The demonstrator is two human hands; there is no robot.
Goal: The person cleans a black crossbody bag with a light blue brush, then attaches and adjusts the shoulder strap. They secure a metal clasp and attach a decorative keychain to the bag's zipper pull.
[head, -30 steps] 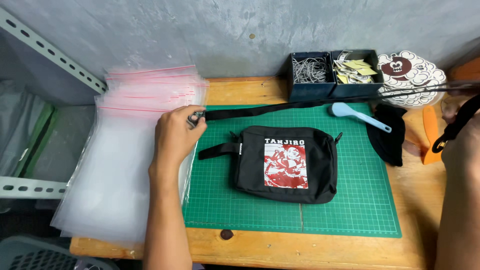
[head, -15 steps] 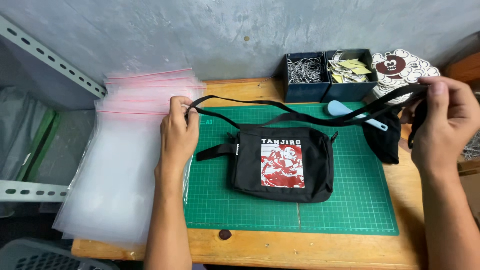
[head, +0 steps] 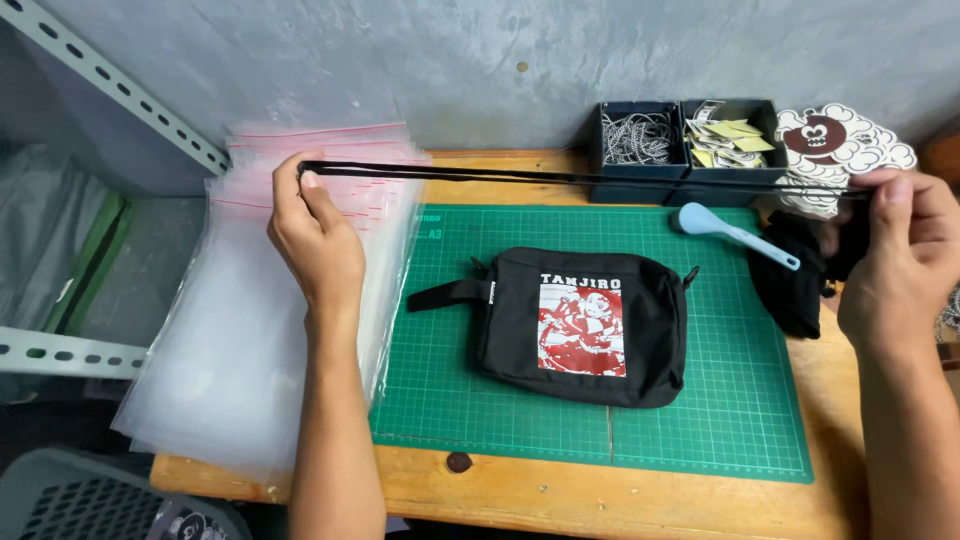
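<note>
The left hand (head: 318, 240) and right hand (head: 900, 255) are pinching a black strap (head: 560, 176) taut between them, above the black pouch (head: 580, 325); folding it seems next.

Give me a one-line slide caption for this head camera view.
Left hand and right hand stretch a black strap taut above a black pouch on a green cutting mat.
</note>
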